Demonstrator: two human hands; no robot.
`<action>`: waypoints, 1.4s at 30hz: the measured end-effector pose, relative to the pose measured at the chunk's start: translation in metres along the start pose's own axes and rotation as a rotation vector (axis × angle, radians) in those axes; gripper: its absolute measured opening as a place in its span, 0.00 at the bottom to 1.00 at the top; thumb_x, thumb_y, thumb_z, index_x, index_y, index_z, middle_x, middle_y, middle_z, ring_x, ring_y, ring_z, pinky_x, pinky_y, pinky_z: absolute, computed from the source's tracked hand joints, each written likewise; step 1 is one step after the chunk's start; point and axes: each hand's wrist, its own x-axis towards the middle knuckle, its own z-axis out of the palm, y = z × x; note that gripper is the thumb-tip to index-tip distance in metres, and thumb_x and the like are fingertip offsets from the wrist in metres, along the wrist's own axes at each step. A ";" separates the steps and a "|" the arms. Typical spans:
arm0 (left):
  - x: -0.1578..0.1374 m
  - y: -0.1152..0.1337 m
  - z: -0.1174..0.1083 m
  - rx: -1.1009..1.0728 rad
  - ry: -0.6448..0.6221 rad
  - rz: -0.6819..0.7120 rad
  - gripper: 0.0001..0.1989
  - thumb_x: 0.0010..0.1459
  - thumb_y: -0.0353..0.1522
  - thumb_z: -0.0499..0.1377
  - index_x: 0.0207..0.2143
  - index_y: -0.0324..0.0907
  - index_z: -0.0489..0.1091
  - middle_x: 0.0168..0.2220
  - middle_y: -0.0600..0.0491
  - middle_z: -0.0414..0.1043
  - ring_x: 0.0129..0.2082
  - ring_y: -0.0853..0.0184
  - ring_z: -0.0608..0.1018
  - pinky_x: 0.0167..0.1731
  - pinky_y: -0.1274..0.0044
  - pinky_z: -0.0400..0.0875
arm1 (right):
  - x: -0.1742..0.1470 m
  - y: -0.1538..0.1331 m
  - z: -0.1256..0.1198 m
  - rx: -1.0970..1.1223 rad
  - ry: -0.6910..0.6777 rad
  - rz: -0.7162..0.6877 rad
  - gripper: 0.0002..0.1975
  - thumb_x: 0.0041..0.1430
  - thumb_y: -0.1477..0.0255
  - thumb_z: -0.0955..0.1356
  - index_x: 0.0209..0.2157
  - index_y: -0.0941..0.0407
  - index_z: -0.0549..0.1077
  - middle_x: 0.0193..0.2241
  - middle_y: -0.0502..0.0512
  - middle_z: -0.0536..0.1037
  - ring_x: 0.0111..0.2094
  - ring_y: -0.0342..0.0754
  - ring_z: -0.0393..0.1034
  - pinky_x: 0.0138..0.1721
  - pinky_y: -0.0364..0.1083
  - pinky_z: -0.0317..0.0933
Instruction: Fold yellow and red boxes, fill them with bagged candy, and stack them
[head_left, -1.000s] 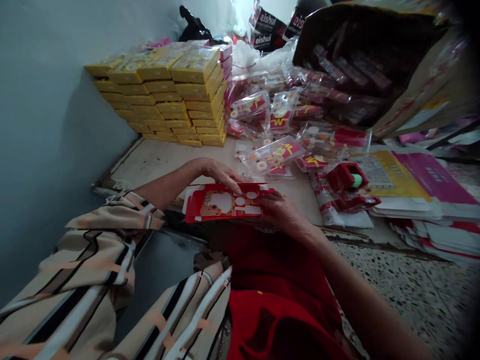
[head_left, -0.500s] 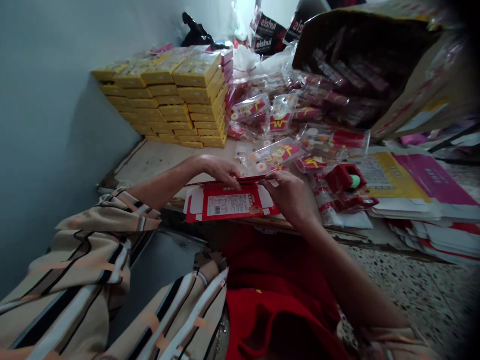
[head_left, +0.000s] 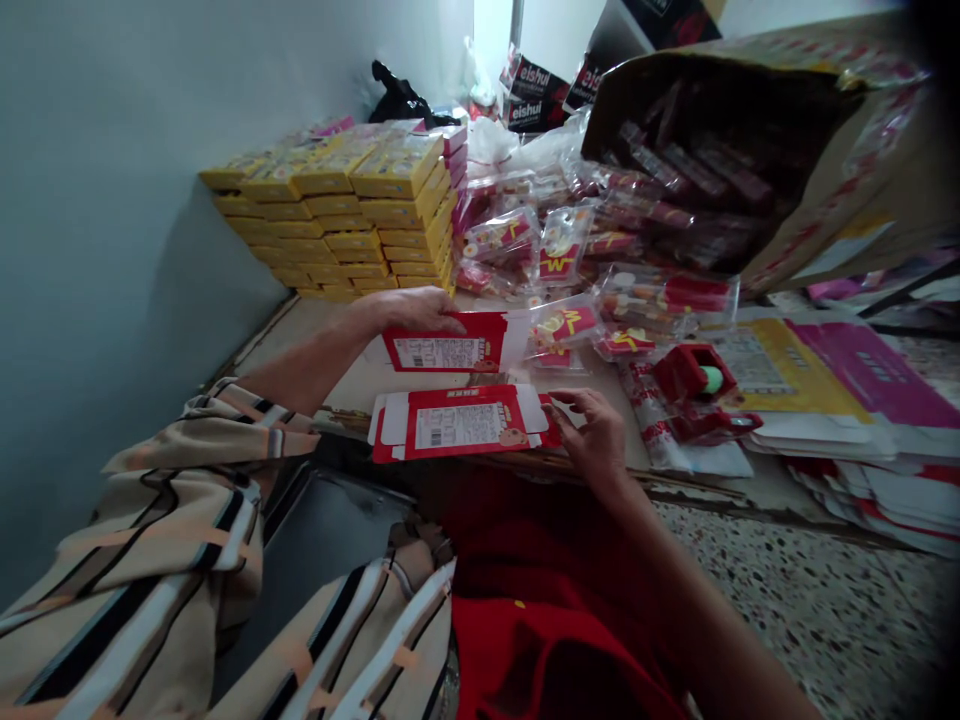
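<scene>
Two red printed cartons lie at the middle of the work, both flat, with end flaps spread and neither folded into a box. The lower red carton (head_left: 465, 430) sits at the near edge of the bench (head_left: 352, 390); the upper red carton (head_left: 442, 345) is just beyond it, at its 12 o'clock. The left hand (head_left: 424, 308) is nearly closed over the upper carton's far edge, apparently gripping it, though the thumb's placing is hard to tell. The right hand (head_left: 596, 430) is half curled, thumb and forefinger closed on the lower carton's 3 o'clock end.

From that carton, finished-looking yellow boxes (head_left: 405, 170) form a tall, neat stack at 11 o'clock. Clear packets with red cards (head_left: 562, 245) lie loose at 1 o'clock, outside any carton, and more packets fill the open cardboard box (head_left: 847, 210) at 2 o'clock. Out at 3 o'clock, past the red tape dispenser (head_left: 686, 375), flat yellow cartons (head_left: 772, 370) and magenta cartons (head_left: 862, 375) also remain unfolded. Judging by this, the yellow boxing is well advanced, while the red cartons have all their shaping and filling left.
</scene>
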 end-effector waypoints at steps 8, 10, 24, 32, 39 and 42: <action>-0.012 -0.011 -0.001 -0.426 -0.053 -0.150 0.24 0.48 0.47 0.71 0.43 0.42 0.80 0.30 0.50 0.79 0.28 0.65 0.77 0.33 0.72 0.72 | 0.004 -0.011 0.014 0.197 -0.096 0.209 0.21 0.63 0.58 0.70 0.53 0.57 0.75 0.37 0.59 0.83 0.32 0.51 0.75 0.38 0.50 0.68; -0.012 -0.010 0.015 -0.528 -0.141 -0.170 0.25 0.48 0.48 0.71 0.43 0.42 0.80 0.32 0.48 0.81 0.29 0.63 0.79 0.34 0.71 0.74 | 0.003 -0.014 0.013 0.210 -0.092 0.229 0.22 0.63 0.58 0.70 0.53 0.57 0.75 0.36 0.58 0.83 0.31 0.51 0.75 0.37 0.49 0.67; -0.024 -0.007 0.115 -0.422 -0.170 0.062 0.28 0.54 0.54 0.65 0.45 0.42 0.74 0.48 0.47 0.78 0.44 0.59 0.79 0.40 0.75 0.74 | -0.110 -0.045 0.020 0.650 -0.886 0.542 0.25 0.67 0.50 0.65 0.27 0.56 0.75 0.24 0.52 0.80 0.24 0.46 0.71 0.27 0.43 0.60; -0.066 -0.048 0.073 -0.736 -0.003 -0.093 0.35 0.57 0.54 0.64 0.57 0.38 0.68 0.46 0.48 0.81 0.43 0.59 0.81 0.43 0.72 0.77 | -0.112 -0.051 0.050 1.017 -0.720 0.847 0.29 0.55 0.52 0.76 0.50 0.58 0.75 0.33 0.54 0.82 0.28 0.46 0.77 0.29 0.43 0.68; -0.099 -0.092 0.055 -0.835 0.227 -0.195 0.36 0.60 0.54 0.62 0.57 0.36 0.67 0.38 0.49 0.83 0.37 0.63 0.80 0.43 0.70 0.77 | -0.079 -0.079 0.082 1.329 -0.477 1.207 0.20 0.65 0.56 0.71 0.43 0.61 0.75 0.37 0.63 0.85 0.31 0.47 0.82 0.30 0.40 0.73; -0.108 -0.090 0.064 -0.868 0.254 -0.206 0.41 0.53 0.55 0.67 0.57 0.34 0.69 0.38 0.46 0.83 0.32 0.63 0.80 0.37 0.70 0.79 | -0.064 -0.095 0.094 1.312 -0.303 1.375 0.18 0.72 0.59 0.66 0.40 0.62 0.74 0.28 0.61 0.84 0.22 0.43 0.77 0.20 0.37 0.67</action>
